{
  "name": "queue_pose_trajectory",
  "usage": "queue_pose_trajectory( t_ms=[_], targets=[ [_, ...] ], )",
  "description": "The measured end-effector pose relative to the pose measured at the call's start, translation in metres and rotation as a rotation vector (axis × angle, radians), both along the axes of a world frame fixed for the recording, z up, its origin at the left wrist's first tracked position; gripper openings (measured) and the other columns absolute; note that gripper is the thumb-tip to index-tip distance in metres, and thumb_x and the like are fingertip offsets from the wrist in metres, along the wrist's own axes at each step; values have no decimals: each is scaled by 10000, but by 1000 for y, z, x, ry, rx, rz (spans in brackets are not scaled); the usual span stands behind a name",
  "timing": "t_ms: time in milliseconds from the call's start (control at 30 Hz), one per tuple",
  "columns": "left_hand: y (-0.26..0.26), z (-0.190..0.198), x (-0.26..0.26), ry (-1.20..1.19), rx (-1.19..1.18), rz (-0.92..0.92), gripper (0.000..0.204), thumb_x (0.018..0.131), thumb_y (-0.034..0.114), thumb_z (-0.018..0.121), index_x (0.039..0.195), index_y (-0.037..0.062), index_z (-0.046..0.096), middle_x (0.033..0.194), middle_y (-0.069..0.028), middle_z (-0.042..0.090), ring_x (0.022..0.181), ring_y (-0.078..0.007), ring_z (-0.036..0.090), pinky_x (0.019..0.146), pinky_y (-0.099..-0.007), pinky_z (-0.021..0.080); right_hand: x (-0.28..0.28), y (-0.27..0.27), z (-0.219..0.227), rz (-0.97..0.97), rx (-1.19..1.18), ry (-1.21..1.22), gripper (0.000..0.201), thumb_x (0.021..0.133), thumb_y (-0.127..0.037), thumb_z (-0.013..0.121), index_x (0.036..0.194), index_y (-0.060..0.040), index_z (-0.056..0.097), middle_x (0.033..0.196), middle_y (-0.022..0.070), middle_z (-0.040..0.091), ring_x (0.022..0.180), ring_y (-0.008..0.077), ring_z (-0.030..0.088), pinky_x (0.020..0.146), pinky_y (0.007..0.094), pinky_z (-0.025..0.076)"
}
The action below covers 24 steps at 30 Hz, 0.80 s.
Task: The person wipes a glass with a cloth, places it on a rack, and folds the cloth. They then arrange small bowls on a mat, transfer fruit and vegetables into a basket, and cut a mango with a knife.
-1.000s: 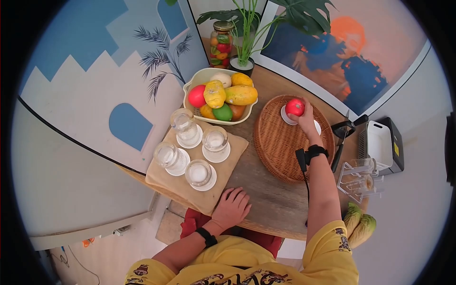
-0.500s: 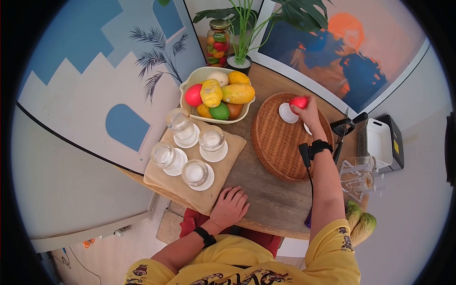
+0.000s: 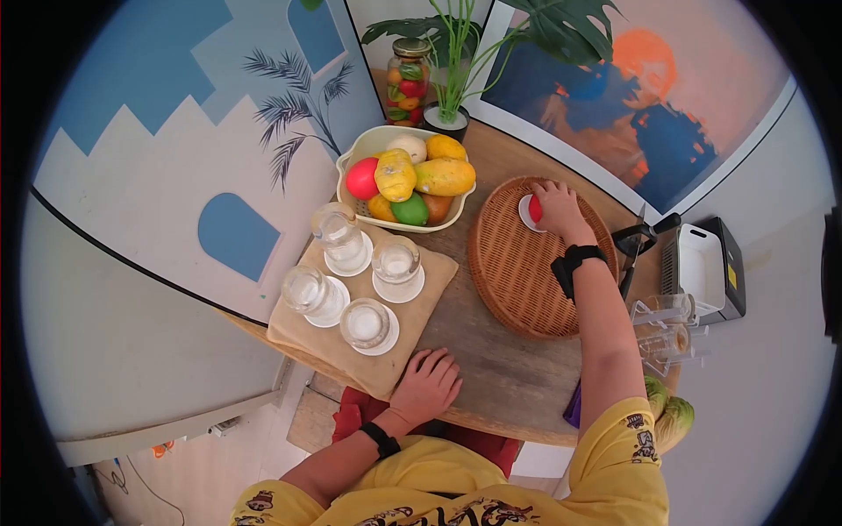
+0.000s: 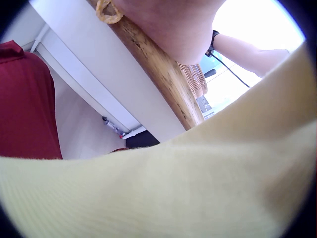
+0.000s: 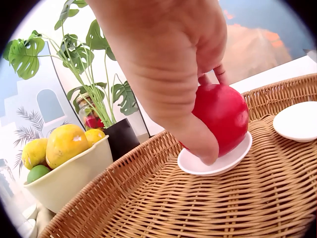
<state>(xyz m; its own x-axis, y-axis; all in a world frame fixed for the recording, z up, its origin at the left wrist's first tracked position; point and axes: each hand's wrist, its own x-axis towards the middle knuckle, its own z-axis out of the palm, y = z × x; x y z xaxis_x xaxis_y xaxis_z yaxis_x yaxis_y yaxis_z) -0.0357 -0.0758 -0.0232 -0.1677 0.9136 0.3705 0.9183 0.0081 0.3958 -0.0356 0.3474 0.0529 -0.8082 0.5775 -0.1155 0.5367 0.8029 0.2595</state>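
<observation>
In the head view my right hand (image 3: 561,212) curls over a red ball-like fruit (image 3: 536,209) at the back of the round wicker tray (image 3: 517,280). The right wrist view shows thumb and fingers of my right hand (image 5: 173,64) around the red fruit (image 5: 223,116), which sits on a small white dish (image 5: 213,166). A second white dish (image 5: 298,121) lies to its right in the tray. My left hand (image 3: 425,386) rests with relaxed fingers at the table's front edge, beside the tan cloth (image 3: 377,373).
Four glasses on white coasters stand on the cloth, one glass (image 3: 364,323) nearest the front. Behind them is a cream basket (image 3: 351,206) of fruit. A black-handled knife (image 3: 647,231), a grey bin (image 3: 702,263) and a clear rack (image 3: 664,337) are at the right.
The red fruit was raised and shifted right off the white dish, then came back down onto it with my right hand, which now covers more of it. My left hand stays in place.
</observation>
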Motion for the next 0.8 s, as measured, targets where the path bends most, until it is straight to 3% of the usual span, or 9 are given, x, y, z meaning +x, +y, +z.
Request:
queue_pose_trajectory(
  t_ms=[233, 300, 333, 400, 433, 533, 633, 733, 800],
  targets=[
    [0, 0, 0, -8, 7, 0, 258, 881, 235, 662, 1041, 34, 630, 1160, -129, 608, 1203, -296, 536, 1042, -465, 404, -6, -10, 10, -42, -178, 1, 1204, 612, -312, 919, 1585, -208, 217, 1525, 137, 430, 1424, 383, 347, 1124, 549, 335],
    [1, 1, -1, -11, 11, -1, 257, 880, 235, 664, 1037, 34, 632, 1159, -129, 608, 1202, -295, 537, 1042, -466, 404, 6, 3, -1, -21, -258, 284, 1011, 716, -383, 870, 1539, -132, 340, 1459, 179, 508, 1336, 384, 475, 1035, 508, 440],
    [1, 2, 0, -14, 14, 0, 256, 879, 235, 665, 1034, 34, 633, 1158, -129, 608, 1200, -295, 537, 1041, -466, 405, 10, 12, -7, -24, -257, 282, 1011, 716, -383, 870, 1539, -132, 340, 1459, 179, 508, 1336, 384, 475, 1035, 508, 440],
    [0, 0, 0, -17, 14, -3, 255, 878, 235, 666, 1032, 35, 634, 1157, -128, 608, 1199, -294, 538, 1042, -466, 404, 12, 26, -11, -188, -428, 854, 724, 825, -388, 789, 1411, -75, 503, 1252, 193, 648, 1141, 363, 624, 927, 449, 507],
    [0, 0, 0, -14, 14, 0, 254, 877, 235, 666, 1031, 35, 635, 1155, -127, 609, 1198, -293, 539, 1042, -466, 404, 14, 34, -10, -190, -427, 852, 724, 825, -388, 789, 1411, -75, 503, 1252, 193, 648, 1141, 363, 624, 927, 449, 507],
    [0, 0, 0, -6, 17, 3, 257, 875, 242, 667, 1032, 41, 635, 1153, -125, 612, 1197, -293, 538, 1039, -467, 404, 6, 29, 28, -367, -251, 1093, 440, 924, -337, 693, 1221, -23, 613, 1050, 169, 707, 917, 318, 689, 824, 393, 531],
    [1, -2, 0, 11, 15, 2, 258, 880, 258, 659, 1029, 49, 636, 1150, -123, 614, 1197, -290, 538, 1036, -464, 406, -27, 12, 55, -128, -170, 1291, 312, 950, -262, 663, 1129, -9, 623, 937, 125, 709, 829, 284, 684, 776, 400, 528],
    [-1, 0, 0, 44, -5, 1, 262, 887, 274, 649, 1028, 53, 637, 1150, -120, 615, 1197, -285, 538, 1036, -460, 404, -80, -33, 87, 115, -417, 1258, 312, 938, -239, 677, 1148, -15, 626, 989, 140, 698, 869, 284, 681, 783, 386, 536],
    [-2, 0, -1, 50, 2, 21, 265, 890, 279, 646, 1029, 54, 639, 1150, -117, 615, 1196, -283, 539, 1037, -458, 404, -115, -65, 100, 369, -590, 1029, 351, 908, -232, 704, 1181, -26, 626, 1051, 155, 677, 972, 291, 665, 844, 382, 533]
  ],
)
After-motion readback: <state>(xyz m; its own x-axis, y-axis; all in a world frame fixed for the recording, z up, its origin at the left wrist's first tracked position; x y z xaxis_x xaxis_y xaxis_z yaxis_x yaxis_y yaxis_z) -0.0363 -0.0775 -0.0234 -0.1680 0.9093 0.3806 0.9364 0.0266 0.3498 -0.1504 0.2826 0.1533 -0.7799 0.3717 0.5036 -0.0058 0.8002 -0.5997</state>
